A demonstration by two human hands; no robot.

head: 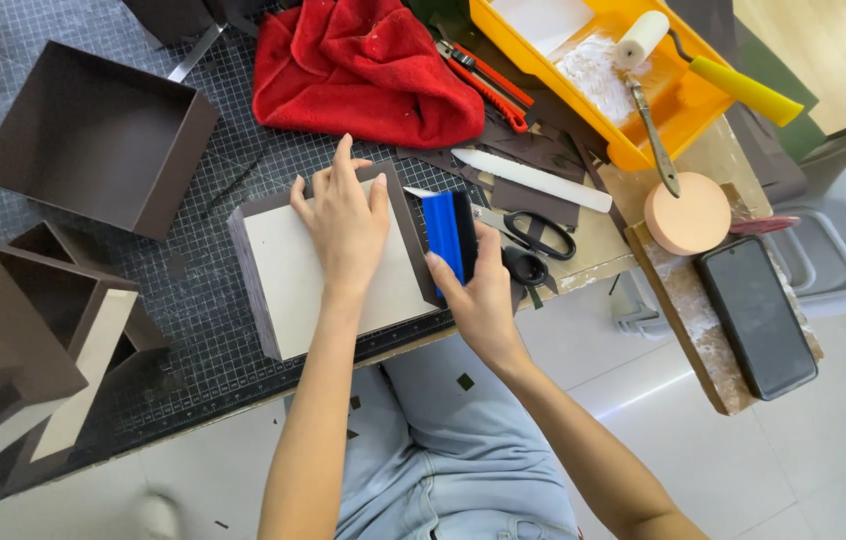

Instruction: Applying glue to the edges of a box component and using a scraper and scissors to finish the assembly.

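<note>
A box (pixel 288 275) with a pale cardboard top and dark brown wrapped sides lies on the black cutting mat (pixel 203 330). My left hand (pixel 343 220) rests flat on its top, fingers spread toward the far edge. My right hand (pixel 478 290) grips a blue squeegee (pixel 443 235) with a black edge and presses it against the box's right side. Both forearms reach in from the bottom of the view.
An open dark brown box (pixel 93 135) sits at the far left, more brown box parts (pixel 33 350) at the near left. Behind are a red cloth (pixel 363 65), scissors (pixel 533 235), a white bone folder (pixel 533 180), a yellow tray (pixel 583 110) with roller, a round sponge (pixel 688 212), a phone (pixel 758 315).
</note>
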